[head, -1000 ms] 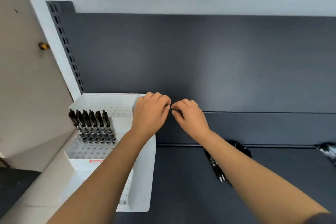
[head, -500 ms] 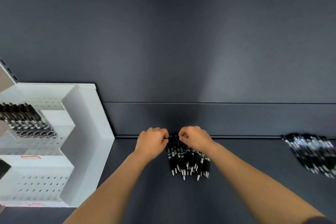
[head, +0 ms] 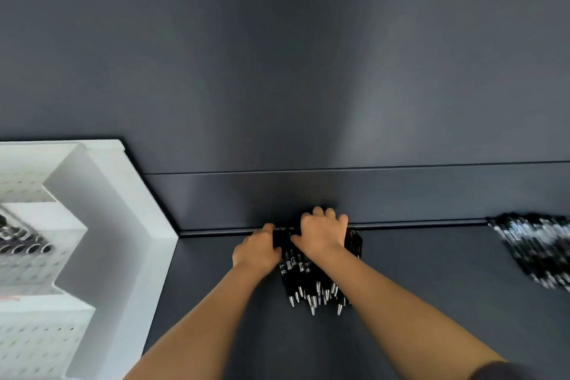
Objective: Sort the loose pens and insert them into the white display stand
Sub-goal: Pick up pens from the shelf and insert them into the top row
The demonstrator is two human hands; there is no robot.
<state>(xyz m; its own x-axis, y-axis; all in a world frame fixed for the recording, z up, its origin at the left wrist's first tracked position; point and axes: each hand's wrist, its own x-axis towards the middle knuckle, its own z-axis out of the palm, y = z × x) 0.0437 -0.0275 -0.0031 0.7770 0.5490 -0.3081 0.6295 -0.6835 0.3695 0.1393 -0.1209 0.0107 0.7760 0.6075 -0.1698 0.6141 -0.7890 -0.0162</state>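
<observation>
Clamped the right hand (head: 322, 234) over the far end of the pens (head: 308, 281), fingers curled down tight. Pinched the pile's left edge with the left hand (head: 257, 251), fingers closed on it. Found those pens flat on the shelf (head: 431, 302), butted up to the back wall (head: 308, 102), silver tips pointing near. Spotted the stand (head: 123, 194) well off to the left, 1 row (head: 21, 244) already slotted. Caught 1 blurred heap (head: 536, 250) of dark pens far right, apart from both hands.
</observation>
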